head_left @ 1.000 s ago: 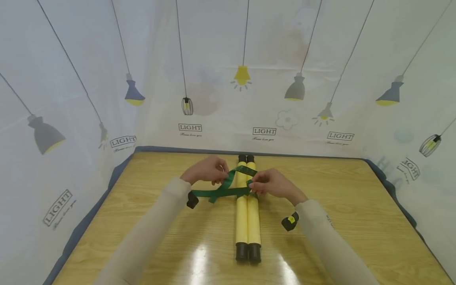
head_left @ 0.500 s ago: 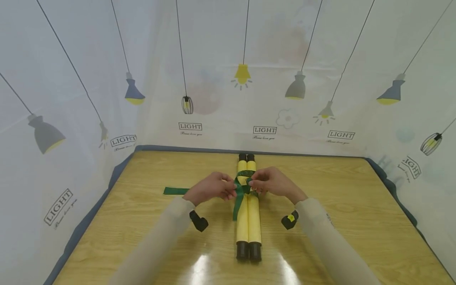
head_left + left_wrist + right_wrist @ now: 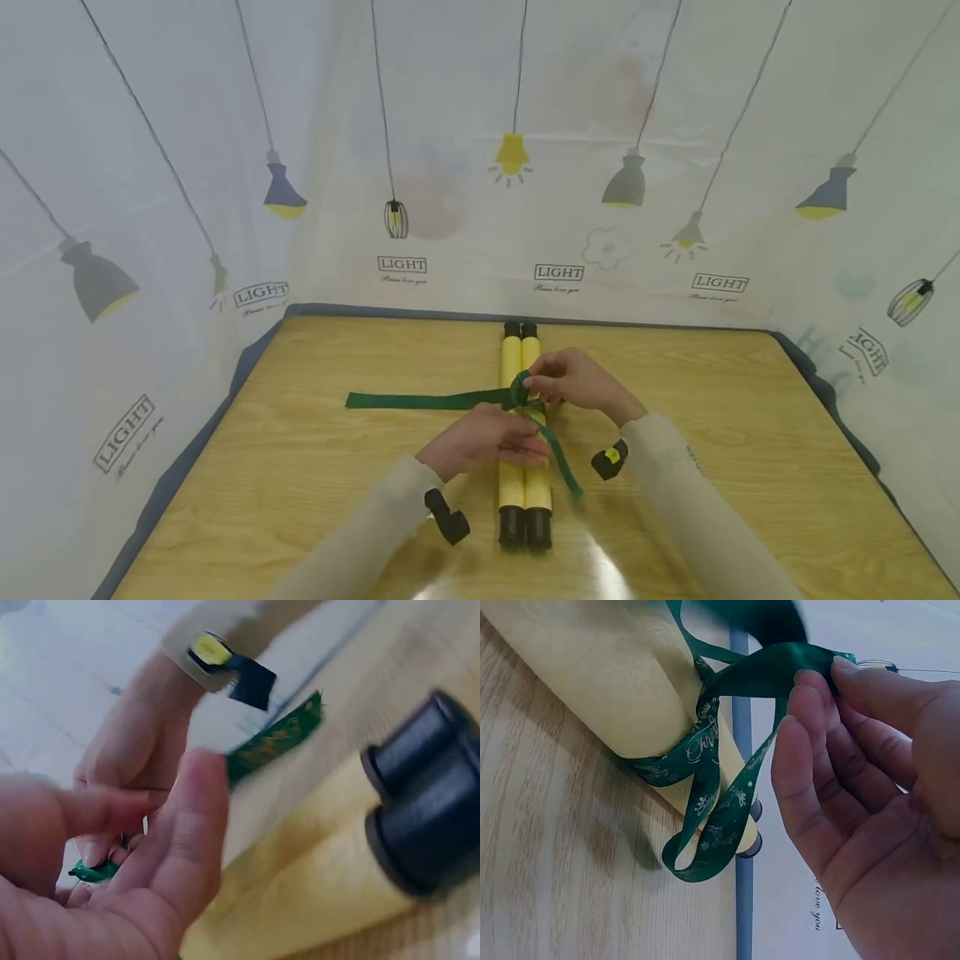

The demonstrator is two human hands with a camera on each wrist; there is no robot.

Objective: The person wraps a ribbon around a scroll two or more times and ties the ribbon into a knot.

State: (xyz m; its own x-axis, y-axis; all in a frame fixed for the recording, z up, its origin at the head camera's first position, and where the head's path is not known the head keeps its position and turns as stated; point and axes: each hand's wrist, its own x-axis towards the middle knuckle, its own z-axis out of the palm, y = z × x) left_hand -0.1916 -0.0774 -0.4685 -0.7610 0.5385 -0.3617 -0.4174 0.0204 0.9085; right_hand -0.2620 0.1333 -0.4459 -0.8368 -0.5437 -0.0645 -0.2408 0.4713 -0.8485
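Observation:
Two yellow rolls (image 3: 512, 467) with black end caps lie side by side, pointing away from me. A green ribbon (image 3: 427, 401) with printed lettering wraps round their middle. Its long tail lies flat to the left. My right hand (image 3: 581, 385) pinches a raised loop of ribbon (image 3: 757, 671) between thumb and fingertips above the rolls. Lower and nearer, my left hand (image 3: 487, 437) reaches across the rolls, thumb against fingers on the other ribbon tail (image 3: 274, 742). That tail's end sticks out past the fingers to the right. The left fingers hide part of the wrap in the left wrist view.
The rolls rest on a wood-grain table (image 3: 337, 467). Behind and beside it hangs a pale curtain (image 3: 465, 242) printed with lamps. Dark blue edging (image 3: 397, 312) runs along the table's back and sides. A black strap camera (image 3: 448, 518) hangs at the left wrist.
My left hand has swung one ribbon tail from the left over the rolls toward the near right, moving lower. The right hand stays at its loop. The other tail is uncovered on the left.

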